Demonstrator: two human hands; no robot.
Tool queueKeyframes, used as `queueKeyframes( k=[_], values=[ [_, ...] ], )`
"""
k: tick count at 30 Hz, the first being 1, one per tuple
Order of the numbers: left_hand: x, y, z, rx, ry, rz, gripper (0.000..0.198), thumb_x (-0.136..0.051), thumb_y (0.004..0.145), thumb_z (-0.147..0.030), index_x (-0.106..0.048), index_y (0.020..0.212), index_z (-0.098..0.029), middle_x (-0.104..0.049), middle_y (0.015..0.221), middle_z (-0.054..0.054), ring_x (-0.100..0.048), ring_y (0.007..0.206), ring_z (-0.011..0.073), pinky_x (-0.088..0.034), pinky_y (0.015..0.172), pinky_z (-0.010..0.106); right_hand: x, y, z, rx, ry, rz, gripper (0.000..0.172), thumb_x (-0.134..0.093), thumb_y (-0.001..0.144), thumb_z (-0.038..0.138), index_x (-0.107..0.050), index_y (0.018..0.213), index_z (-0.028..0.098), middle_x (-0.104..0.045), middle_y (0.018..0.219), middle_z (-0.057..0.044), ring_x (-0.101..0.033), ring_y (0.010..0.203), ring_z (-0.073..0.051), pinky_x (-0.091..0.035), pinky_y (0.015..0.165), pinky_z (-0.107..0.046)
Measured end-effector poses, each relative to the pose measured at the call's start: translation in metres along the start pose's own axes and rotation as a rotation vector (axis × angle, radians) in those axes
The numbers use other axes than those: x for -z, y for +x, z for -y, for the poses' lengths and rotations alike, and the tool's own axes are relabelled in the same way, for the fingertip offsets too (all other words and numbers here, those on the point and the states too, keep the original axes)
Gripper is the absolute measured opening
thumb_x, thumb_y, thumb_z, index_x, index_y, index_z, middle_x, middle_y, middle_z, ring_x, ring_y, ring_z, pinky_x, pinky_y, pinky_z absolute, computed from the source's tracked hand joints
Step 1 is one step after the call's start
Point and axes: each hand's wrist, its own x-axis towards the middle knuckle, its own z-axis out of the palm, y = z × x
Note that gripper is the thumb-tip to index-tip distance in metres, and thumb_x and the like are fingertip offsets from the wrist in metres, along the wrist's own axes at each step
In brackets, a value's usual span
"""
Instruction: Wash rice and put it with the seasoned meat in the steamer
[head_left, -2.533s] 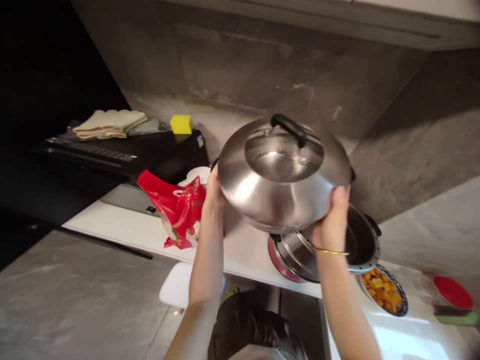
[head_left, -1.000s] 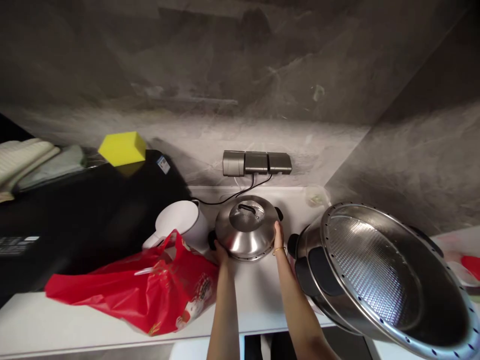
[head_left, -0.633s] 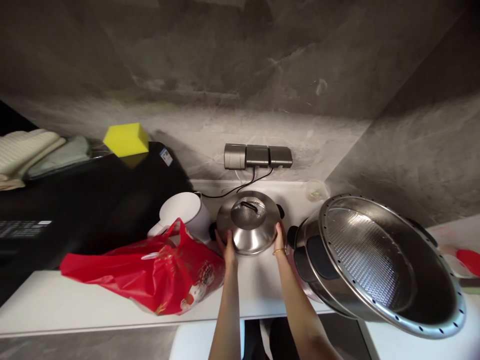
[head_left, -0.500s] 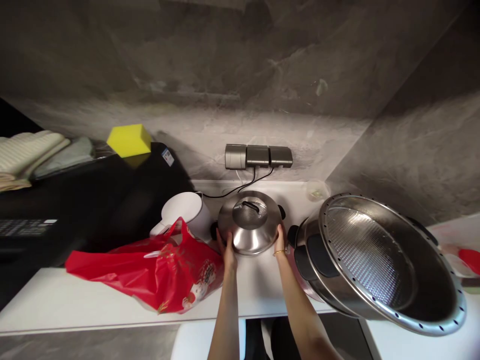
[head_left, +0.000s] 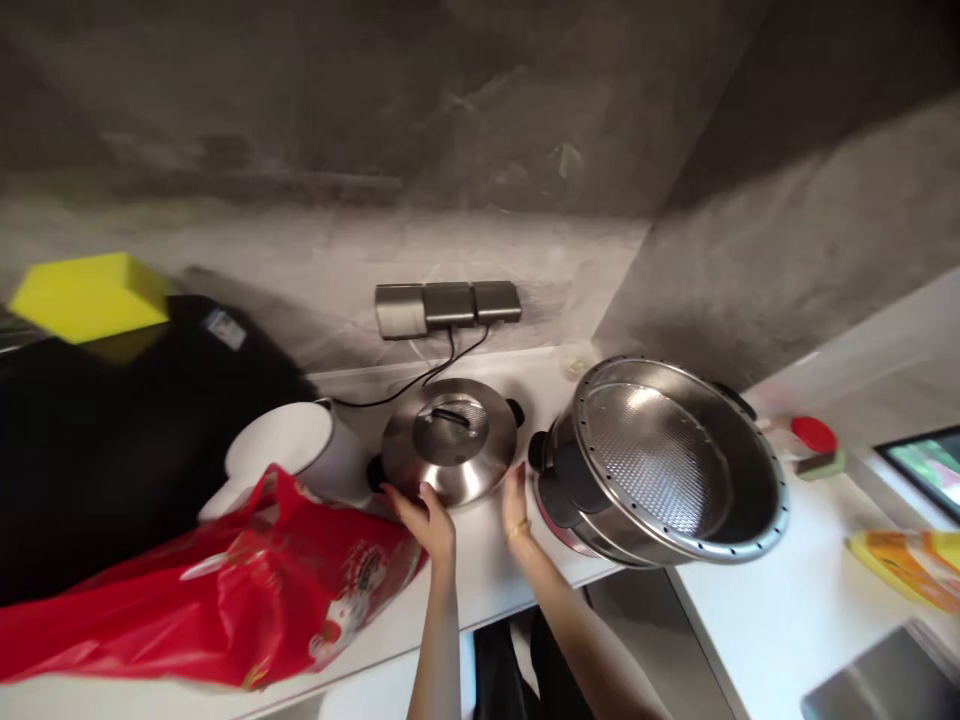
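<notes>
The left hand (head_left: pixel 433 525), fingers spread, and the right hand (head_left: pixel 516 505), loose around nothing, flank the lidded pot (head_left: pixel 450 440) just beyond them; left contact is unclear. The step looks like a release; withdrawing calls for clearing the red bag (head_left: pixel 247 590) leftward and steel pots (head_left: pixel 660 460) rightward.

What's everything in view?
Lidded pot: 1, silver, centre
Pot stack: 1, silver, centre right
Counter: 1, white, under both
Bag: 1, red, front left
Jug: 1, white, behind bag
Appliance: 1, black, left
Sponge: 1, yellow, on appliance
Outlets: 3, grey, back wall
Cords: 2, black, below outlets
Round thing: 1, red, right
Screen: 1, black, right
Packet: 1, yellow, right
Blurred item: 1, grey, lower right
Bracelet: 1, gold, right wrist
Left hand: 1, bare, at lidded pot
Right hand: 1, bare, beside lidded pot
</notes>
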Motion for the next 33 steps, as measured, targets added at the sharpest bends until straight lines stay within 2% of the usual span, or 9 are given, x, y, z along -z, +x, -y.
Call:
queueKeyframes(
  k=[3,5,8,10,12,16,20,28,33],
  values=[
    [-0.007,-0.044,-0.038,-0.107,-0.144,0.244,0.067,-0.042,0.090,-0.053,-0.027,0.147,-0.022,-0.011,0.158,0.006,-0.006,0.145,0.0218,-0.007,0.117,0.036,0.053,-0.080,0.029,-0.019,-0.099,0.107,0.026,-0.057,0.076,0.051,-0.072,0.091,0.037,-0.072,0.089,0.005,-0.065,0.099,-0.030,-0.053,0.082,-0.046],
    [-0.014,-0.076,-0.061,0.006,-0.317,0.443,0.061,-0.036,0.091,-0.055,-0.032,0.145,-0.025,-0.021,0.155,0.004,-0.015,0.143,0.0211,-0.011,0.117,0.036,0.115,-0.112,0.065,0.189,-0.198,0.232,0.018,-0.055,0.078,0.047,-0.072,0.077,0.041,-0.071,0.073,0.004,-0.068,0.079,-0.029,-0.055,0.068,-0.045],
    [-0.026,-0.115,-0.090,0.224,-0.470,0.613,0.063,-0.034,0.090,-0.060,-0.032,0.144,-0.028,-0.023,0.155,0.002,-0.019,0.142,0.0212,-0.013,0.117,0.037,0.223,-0.097,0.135,0.531,0.003,-0.550,0.032,-0.043,0.086,0.046,-0.069,0.074,0.032,-0.062,0.058,0.002,-0.061,0.057,-0.018,-0.051,0.062,-0.036],
    [-0.033,-0.134,-0.105,0.272,-0.517,0.646,0.064,-0.035,0.088,-0.062,-0.034,0.143,-0.029,-0.023,0.155,0.002,-0.020,0.142,0.0207,-0.014,0.117,0.037,0.280,-0.051,0.172,0.602,0.123,-0.802,0.018,-0.056,0.079,0.041,-0.064,0.072,0.026,-0.057,0.061,0.005,-0.054,0.053,-0.010,-0.047,0.059,-0.026],
    [-0.040,-0.146,-0.116,0.252,-0.563,0.627,0.063,-0.039,0.088,-0.061,-0.038,0.141,-0.028,-0.031,0.152,0.003,-0.024,0.141,0.0206,-0.018,0.116,0.036,0.313,0.000,0.193,0.500,0.145,-0.841,0.021,-0.063,0.072,0.044,-0.063,0.073,0.023,-0.059,0.065,0.005,-0.054,0.058,-0.008,-0.044,0.058,-0.022],
    [-0.053,-0.157,-0.132,0.278,-0.600,0.445,0.057,-0.049,0.086,-0.057,-0.054,0.130,-0.022,-0.051,0.138,0.007,-0.039,0.133,0.0214,-0.026,0.113,0.036,0.316,0.058,0.199,0.013,0.250,-0.399,0.037,-0.062,0.071,0.058,-0.066,0.079,0.022,-0.067,0.072,0.001,-0.064,0.076,-0.017,-0.050,0.066,-0.028],
    [-0.066,-0.161,-0.147,0.363,-0.611,0.274,0.047,-0.060,0.080,-0.049,-0.065,0.114,-0.017,-0.065,0.118,0.006,-0.051,0.121,0.0214,-0.031,0.109,0.037,0.306,0.065,0.196,-0.159,0.420,-0.082,0.031,-0.066,0.071,0.053,-0.068,0.081,0.024,-0.072,0.077,0.002,-0.066,0.090,-0.022,-0.054,0.078,-0.033],
    [-0.066,-0.161,-0.170,0.435,-0.641,0.154,0.035,-0.063,0.074,-0.042,-0.068,0.099,-0.018,-0.070,0.102,0.002,-0.057,0.111,0.0194,-0.036,0.104,0.035,0.305,0.054,0.205,-0.171,0.588,-0.033,0.026,-0.069,0.071,0.043,-0.071,0.088,0.024,-0.074,0.084,0.003,-0.066,0.098,-0.023,-0.055,0.086,-0.036],
    [-0.045,-0.161,-0.198,0.318,-0.648,0.240,0.040,-0.058,0.076,-0.045,-0.066,0.105,-0.019,-0.069,0.107,0.003,-0.056,0.114,0.0192,-0.035,0.106,0.034,0.304,0.014,0.224,-0.051,0.621,-0.128,0.033,-0.064,0.076,0.051,-0.071,0.093,0.024,-0.074,0.089,0.001,-0.064,0.102,-0.024,-0.054,0.088,-0.036]
  ],
)
